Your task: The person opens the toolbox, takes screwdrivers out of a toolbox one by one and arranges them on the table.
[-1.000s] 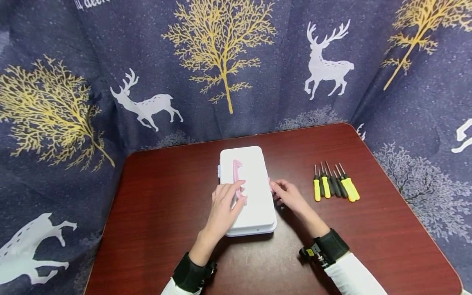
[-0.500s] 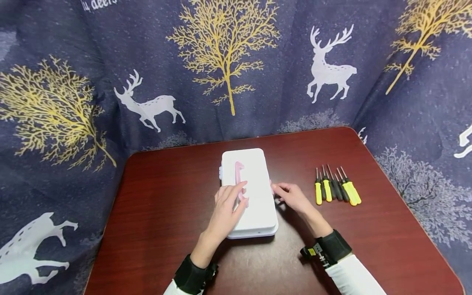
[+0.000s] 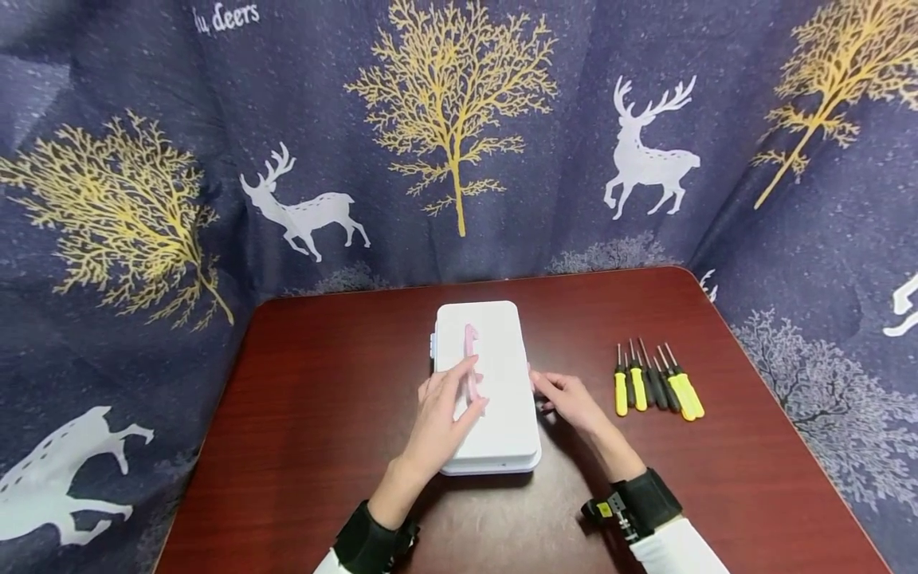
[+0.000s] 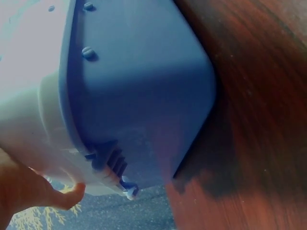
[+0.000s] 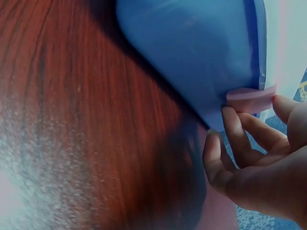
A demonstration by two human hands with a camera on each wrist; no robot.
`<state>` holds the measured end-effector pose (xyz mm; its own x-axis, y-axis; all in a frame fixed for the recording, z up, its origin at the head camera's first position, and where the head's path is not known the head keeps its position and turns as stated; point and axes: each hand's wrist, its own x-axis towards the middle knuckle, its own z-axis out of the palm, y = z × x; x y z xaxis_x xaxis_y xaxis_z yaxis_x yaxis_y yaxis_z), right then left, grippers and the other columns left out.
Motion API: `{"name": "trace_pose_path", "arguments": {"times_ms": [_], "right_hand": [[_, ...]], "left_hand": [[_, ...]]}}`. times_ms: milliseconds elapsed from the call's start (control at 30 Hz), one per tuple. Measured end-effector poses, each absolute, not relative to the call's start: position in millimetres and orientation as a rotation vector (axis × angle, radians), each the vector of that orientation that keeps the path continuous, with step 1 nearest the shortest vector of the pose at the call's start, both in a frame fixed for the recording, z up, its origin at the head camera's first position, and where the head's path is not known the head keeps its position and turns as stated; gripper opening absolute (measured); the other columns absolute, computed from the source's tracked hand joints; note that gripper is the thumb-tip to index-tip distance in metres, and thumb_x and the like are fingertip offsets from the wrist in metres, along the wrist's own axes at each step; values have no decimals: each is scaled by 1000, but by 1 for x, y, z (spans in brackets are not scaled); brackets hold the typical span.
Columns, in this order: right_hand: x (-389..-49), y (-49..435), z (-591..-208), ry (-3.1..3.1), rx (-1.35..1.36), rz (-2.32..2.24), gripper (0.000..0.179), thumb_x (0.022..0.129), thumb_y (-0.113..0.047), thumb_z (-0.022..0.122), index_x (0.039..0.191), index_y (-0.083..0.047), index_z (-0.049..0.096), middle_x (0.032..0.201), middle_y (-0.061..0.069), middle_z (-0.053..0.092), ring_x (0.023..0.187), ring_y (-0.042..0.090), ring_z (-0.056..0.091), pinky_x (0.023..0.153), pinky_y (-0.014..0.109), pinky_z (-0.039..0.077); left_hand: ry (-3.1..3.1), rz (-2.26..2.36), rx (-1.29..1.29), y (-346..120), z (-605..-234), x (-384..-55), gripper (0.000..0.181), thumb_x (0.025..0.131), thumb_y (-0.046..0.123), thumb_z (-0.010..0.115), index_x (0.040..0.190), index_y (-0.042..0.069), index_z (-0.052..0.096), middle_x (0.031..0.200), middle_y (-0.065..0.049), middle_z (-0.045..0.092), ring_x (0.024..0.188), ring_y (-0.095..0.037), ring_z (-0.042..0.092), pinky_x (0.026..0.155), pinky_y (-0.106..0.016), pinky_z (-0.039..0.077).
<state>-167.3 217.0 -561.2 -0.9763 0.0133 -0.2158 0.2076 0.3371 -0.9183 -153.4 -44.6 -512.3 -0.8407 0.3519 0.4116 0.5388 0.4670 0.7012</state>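
Observation:
A storage box (image 3: 502, 422) with a white lid lies flat on the table, its lid down. On the lid is a pink carry handle (image 3: 470, 343). My left hand (image 3: 437, 414) rests on the lid, its fingers relaxed across the handle and the thumb spread toward me. In the left wrist view, a ribbed latch (image 4: 115, 163) shows on the box's side wall. My right hand (image 3: 570, 399) is at the box's right side. There the thumb and fingers pinch a pink latch (image 5: 249, 99), the thumb at its upper edge and the fingertips by its lower end.
Several screwdrivers (image 3: 654, 387) with yellow or black handles lie side by side to the right of the box, blades pointing away. A dark patterned curtain (image 3: 301, 104) hangs behind the brown table (image 3: 323, 399).
The head view has tilted up slightly, so everything sits lower in it. Both hands keep their places at the box, and the lid stays down.

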Motion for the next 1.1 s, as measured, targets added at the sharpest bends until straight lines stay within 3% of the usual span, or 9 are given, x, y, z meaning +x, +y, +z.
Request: {"name": "trace_pose_path", "arguments": {"times_ms": [167, 367, 567, 800, 933, 1100], "right_hand": [[-164, 215, -562, 2335, 270, -1798, 43, 107, -34, 59, 116, 6, 72, 98, 10, 75, 80, 24, 68, 69, 29, 53], [-162, 213, -563, 2258, 250, -1889, 42, 108, -28, 57, 120, 11, 68, 97, 7, 73, 83, 18, 67, 72, 29, 56], [-162, 212, -564, 2246, 252, -1929, 43, 108, -26, 57, 122, 14, 66, 98, 9, 73, 84, 12, 65, 72, 28, 57], [-163, 210, -565, 2246, 239, -1934, 41, 109, -24, 56, 122, 14, 65, 100, 11, 73, 82, 10, 65, 72, 27, 57], [-164, 210, -563, 2238, 247, -1915, 41, 108, -27, 57, 119, 11, 67, 93, 6, 70, 77, 13, 63, 65, 26, 54], [-169, 214, -539, 2388, 114, -1801, 38, 106, -19, 61, 126, 14, 63, 100, 19, 72, 83, 29, 68, 69, 37, 58]], "left_hand": [[-2533, -1374, -678, -44, -511, -150, 55, 93, 25, 80, 139, 9, 54, 128, -4, 73, 129, -30, 53, 112, -56, 33], [-2537, -1316, -726, -43, -511, -148, 52, 90, 26, 83, 139, 24, 67, 122, -3, 74, 120, -25, 54, 108, -59, 32], [-2548, -1276, -823, -43, -510, -151, 38, 92, 28, 81, 130, 26, 75, 129, 5, 72, 122, -23, 53, 111, -60, 28], [-2656, -1046, -890, -44, -507, -153, 25, 96, 35, 76, 120, 31, 80, 136, 5, 66, 124, -25, 47, 108, -59, 29], [-2669, -972, -903, -45, -508, -152, 26, 96, 39, 74, 121, 32, 79, 139, 5, 64, 125, -25, 46, 107, -57, 30], [-2618, -1027, -923, -48, -512, -153, 22, 98, 33, 73, 117, 29, 81, 139, 4, 65, 125, -25, 47, 108, -57, 31]]}}
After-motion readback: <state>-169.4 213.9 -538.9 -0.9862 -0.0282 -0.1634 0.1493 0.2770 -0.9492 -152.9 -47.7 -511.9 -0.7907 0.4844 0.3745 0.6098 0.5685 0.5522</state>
